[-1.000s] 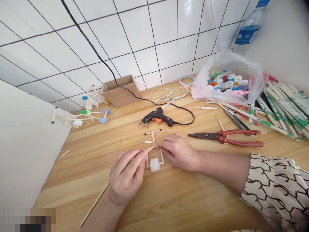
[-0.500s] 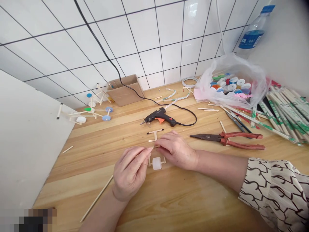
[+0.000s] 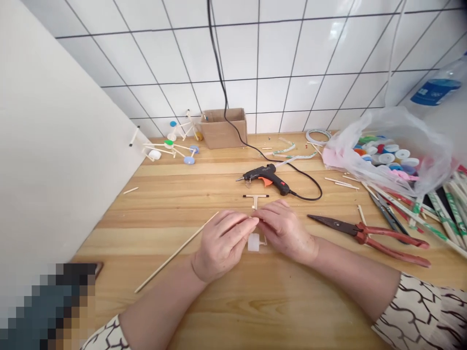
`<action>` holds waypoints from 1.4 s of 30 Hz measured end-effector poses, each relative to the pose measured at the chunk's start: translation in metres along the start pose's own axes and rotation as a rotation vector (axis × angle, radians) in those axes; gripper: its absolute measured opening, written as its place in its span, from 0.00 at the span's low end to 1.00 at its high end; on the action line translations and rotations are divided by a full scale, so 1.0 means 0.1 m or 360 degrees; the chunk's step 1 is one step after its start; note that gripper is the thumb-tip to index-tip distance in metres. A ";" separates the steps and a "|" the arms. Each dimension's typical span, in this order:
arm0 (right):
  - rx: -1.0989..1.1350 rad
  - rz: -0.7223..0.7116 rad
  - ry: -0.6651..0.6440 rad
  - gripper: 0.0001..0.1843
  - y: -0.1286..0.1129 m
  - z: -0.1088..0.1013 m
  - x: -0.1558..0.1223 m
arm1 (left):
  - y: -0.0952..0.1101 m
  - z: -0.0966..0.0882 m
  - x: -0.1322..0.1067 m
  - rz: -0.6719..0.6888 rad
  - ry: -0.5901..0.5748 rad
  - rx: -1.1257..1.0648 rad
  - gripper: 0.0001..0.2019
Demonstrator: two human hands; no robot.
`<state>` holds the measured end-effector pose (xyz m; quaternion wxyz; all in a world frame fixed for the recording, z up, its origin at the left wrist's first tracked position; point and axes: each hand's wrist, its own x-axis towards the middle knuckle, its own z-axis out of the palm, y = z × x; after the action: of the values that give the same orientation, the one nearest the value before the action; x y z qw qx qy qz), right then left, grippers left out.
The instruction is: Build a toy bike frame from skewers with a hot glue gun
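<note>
A small frame of pale wooden sticks [image 3: 256, 201], its T-shaped end tipped in black, lies in front of me. At its near end is a whitish plastic wheel-like piece [image 3: 253, 242]. My left hand [image 3: 225, 243] is closed in a pinch over the frame's middle, on a thin wooden stick mostly hidden by the fingers. Against those fingertips, my right hand [image 3: 286, 231] pinches too, the fingers curled round the same spot. The middle of the frame is hidden beneath both hands. A long thin stick [image 3: 171, 257] lies beside my left hand.
Beyond my hands lies a black glue gun [image 3: 264, 176] with its cord. Red-handled pliers [image 3: 365, 233] are to the right, near a plastic bag [image 3: 339, 150] of bottle caps. A cardboard box [image 3: 224, 131] and stick-and-cap models [image 3: 171, 146] stand at the back left.
My view has swung left, so things appear farther right. Both hands stay pinched together over the frame, and the fingertips now cover the thin stick more.
</note>
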<state>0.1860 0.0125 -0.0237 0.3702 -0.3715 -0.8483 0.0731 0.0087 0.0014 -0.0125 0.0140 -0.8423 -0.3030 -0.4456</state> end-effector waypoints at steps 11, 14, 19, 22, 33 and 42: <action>-0.0053 -0.0051 -0.0079 0.09 -0.01 -0.04 0.05 | -0.08 0.01 0.02 -0.0400 0.0091 -0.0134 0.07; -0.0043 -0.0048 -0.0103 0.08 -0.01 -0.03 0.05 | -0.14 0.07 0.00 -0.0455 -0.0056 -0.0063 0.08; -0.0047 -0.0054 -0.0139 0.08 0.02 -0.03 0.05 | -0.19 0.17 -0.04 -0.0559 -0.0354 -0.0046 0.07; -0.0057 -0.0029 -0.0146 0.08 0.03 -0.03 0.04 | -0.20 0.21 -0.04 -0.0616 -0.0426 -0.0064 0.07; -0.0083 0.0003 -0.0179 0.08 0.04 -0.04 0.01 | -0.21 0.26 0.00 -0.0746 -0.0575 -0.0078 0.07; -0.0075 0.0003 -0.0169 0.07 0.06 -0.05 0.00 | -0.22 0.28 0.00 -0.0779 -0.0580 -0.0097 0.05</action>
<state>0.1923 0.0160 -0.0227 0.3156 -0.3764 -0.8680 0.0730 0.0177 0.0276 -0.0344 -0.1737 -0.8103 -0.4810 -0.2863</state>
